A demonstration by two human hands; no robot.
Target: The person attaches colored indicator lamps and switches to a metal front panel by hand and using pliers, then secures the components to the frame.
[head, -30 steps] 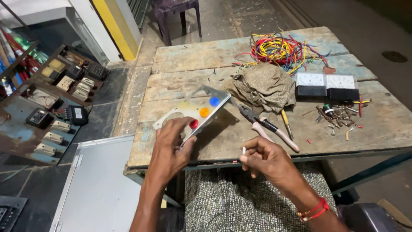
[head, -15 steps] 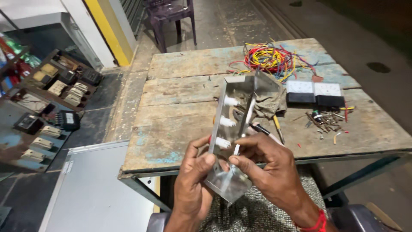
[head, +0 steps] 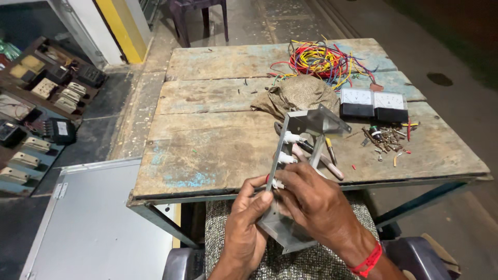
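Left hand (head: 248, 224): comes up from the lower edge of the view, forearm near upright, palm turned toward the right. Its fingers (head: 257, 194) are curled and clamped on the left edge of a bent sheet-metal panel (head: 306, 124), thumb along the front.

Right hand (head: 314, 205): enters from the lower right, wrist bent inward, back of the hand facing the camera, a red thread band (head: 367, 261) around the wrist. Its fingers are closed around the lower middle of the panel, the tips hidden behind the metal; exactly what they pinch cannot be told.

Metal panel: held upright on edge between both hands, above the person's lap and at the near edge of the bench (head: 207, 150). Folded flange at top and bottom. Small white lamp-holder backs (head: 290, 138) stick out of its inner face in a column.

On the bench, beyond the panel: pliers with pale handles (head: 332, 168) and a yellow-handled screwdriver (head: 330, 149), both partly behind the panel; a crumpled brown cloth bag (head: 298, 93); a tangle of red, yellow and blue wires (head: 321, 59); two square panel meters (head: 372, 103) side by side; a scatter of small screws and wire offcuts (head: 386, 137).

On the floor at left: a grey metal sheet (head: 88, 228) and a tray of electrical parts (head: 41, 103).
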